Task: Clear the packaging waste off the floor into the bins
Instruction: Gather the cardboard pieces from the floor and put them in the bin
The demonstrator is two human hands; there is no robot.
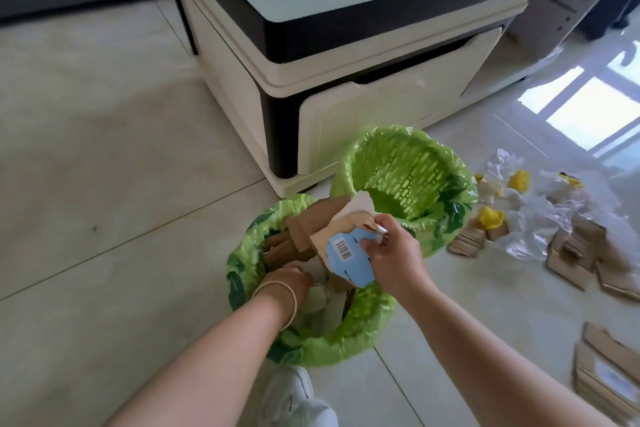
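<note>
Two bins lined with green bags stand on the tiled floor. The near bin (353,340) holds brown cardboard pieces (304,222). The far bin (349,163) looks nearly empty. My right hand (391,253) grips a torn light-blue carton piece with a barcode (349,256) over the near bin, along with beige cardboard. My left hand (291,279) reaches down inside the near bin among the cardboard; its fingers are hidden. Loose waste lies on the floor to the right: clear plastic wrap (540,215), yellow foam nets (490,217) and cardboard scraps (571,256).
A cream and black coffee table (346,55) with a glass top stands just behind the bins. More flattened cardboard (606,374) lies at the lower right. My white shoe (298,399) is beside the near bin. Open tiled floor spreads to the left.
</note>
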